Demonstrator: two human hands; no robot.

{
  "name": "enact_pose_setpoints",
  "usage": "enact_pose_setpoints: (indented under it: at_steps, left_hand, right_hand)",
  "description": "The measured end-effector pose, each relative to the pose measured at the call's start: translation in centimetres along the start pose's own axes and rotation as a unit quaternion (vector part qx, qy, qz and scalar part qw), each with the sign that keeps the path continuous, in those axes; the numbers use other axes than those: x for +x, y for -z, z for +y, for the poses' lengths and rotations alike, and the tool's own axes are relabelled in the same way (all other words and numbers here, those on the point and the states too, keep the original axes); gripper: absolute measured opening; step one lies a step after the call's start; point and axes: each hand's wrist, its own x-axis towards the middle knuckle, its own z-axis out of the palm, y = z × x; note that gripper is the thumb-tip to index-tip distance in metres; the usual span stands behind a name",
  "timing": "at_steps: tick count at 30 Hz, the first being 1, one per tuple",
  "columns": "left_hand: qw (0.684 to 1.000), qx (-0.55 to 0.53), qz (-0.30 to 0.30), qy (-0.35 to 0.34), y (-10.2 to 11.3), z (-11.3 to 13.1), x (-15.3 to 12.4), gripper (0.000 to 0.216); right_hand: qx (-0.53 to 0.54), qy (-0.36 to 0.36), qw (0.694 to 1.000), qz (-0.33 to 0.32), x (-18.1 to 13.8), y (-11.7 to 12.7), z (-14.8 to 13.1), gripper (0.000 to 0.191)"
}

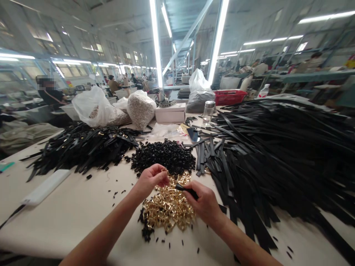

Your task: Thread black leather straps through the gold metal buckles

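Right hand (205, 204) grips a black strap (182, 188) over the gold buckles (168, 214); left hand (151, 180) pinches a tiny piece (165, 170), indistinct, black loops (163, 154) heaped just beyond, more straps (277, 147) crowding rightward!

Polished, gold-toned metal buckles (169, 214) gleam on a smooth, matt worktop (91, 210), contrasting with dark loops (163, 153) of a duller, leather-like sheen. Black straps (277, 147) show a smooth, softly glossy face resembling leather. Thin, crinkled plastic bags (88, 101) catch the light, as do a clear, glossy jar (207, 117), its metallic lid (210, 104) and a red plastic crate (230, 97).
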Motion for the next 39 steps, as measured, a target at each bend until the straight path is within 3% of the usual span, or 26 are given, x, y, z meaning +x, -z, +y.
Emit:
enact_pose_setpoints:
  at_steps: [7,13,20,27,30,32,39]
  left_hand:
    - [0.993,-0.096,0.044,0.048,-0.6,-3.8,0.0,0.035]
    - [0.995,-0.081,0.047,0.039,-0.5,-4.1,-0.3,0.030]
    - [0.989,-0.117,-0.017,0.089,-1.4,-4.2,-0.6,0.027]
    - [0.987,-0.108,-0.102,0.068,-1.0,-4.5,-0.8,0.022]
    - [0.985,-0.109,-0.105,0.084,-1.0,-4.8,-0.8,0.025]
    - [0.989,-0.098,-0.087,0.067,-1.1,-4.7,-0.8,0.026]
    - [0.993,0.060,0.007,-0.101,-1.5,-3.3,-1.1,0.016]
  right_hand:
    - [0.014,0.000,1.000,0.021,0.1,0.2,-0.3,0.009]
    - [0.013,0.008,1.000,0.015,-0.1,-0.4,-0.2,0.008]
    - [0.008,0.006,1.000,0.018,-0.1,-0.4,-0.6,0.009]
    - [0.003,-0.004,1.000,0.020,-0.1,-0.3,-0.4,0.008]
    - [0.001,-0.003,1.000,0.017,0.0,-0.3,-0.3,0.009]
    - [-0.009,-0.007,1.000,0.021,0.0,-0.2,-0.4,0.009]
    - [-0.024,-0.023,0.999,0.014,0.0,-0.3,-0.9,0.008]
